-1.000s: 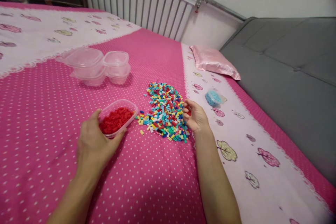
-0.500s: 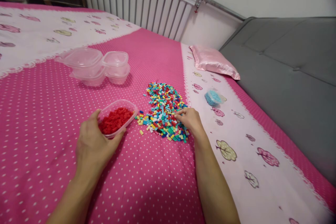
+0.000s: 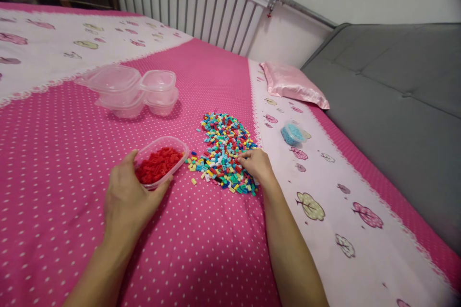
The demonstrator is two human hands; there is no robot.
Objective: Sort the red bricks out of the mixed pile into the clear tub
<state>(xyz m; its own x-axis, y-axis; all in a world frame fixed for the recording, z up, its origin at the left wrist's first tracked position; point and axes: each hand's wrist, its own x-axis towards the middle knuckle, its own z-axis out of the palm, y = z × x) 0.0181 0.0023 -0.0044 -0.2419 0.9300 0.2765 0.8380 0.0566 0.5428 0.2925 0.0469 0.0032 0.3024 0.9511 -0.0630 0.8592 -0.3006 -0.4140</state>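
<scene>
My left hand (image 3: 131, 192) grips the near left side of a clear plastic container (image 3: 182, 159), thumb and fingers on its rim. Inside lie many small red building bricks (image 3: 158, 165). To the right, a loose pile of mixed-colour building bricks (image 3: 225, 153) spreads over the pink bedspread. My right hand (image 3: 257, 165) is over the pile's right edge, thumb and forefinger pinched together at the bricks. Whatever may be between those fingertips is too small to make out.
Behind the red bricks stand several stacked clear containers (image 3: 122, 88). A small container of light-blue bricks (image 3: 293, 133) sits on the right of the bedspread (image 3: 201, 230). Further back are a pink pillow (image 3: 295, 85), a grey headboard (image 3: 392, 120) and a white radiator (image 3: 194, 2).
My right hand has shifted slightly left over the pile, still pinched. My left hand and the container it grips have stayed in place.
</scene>
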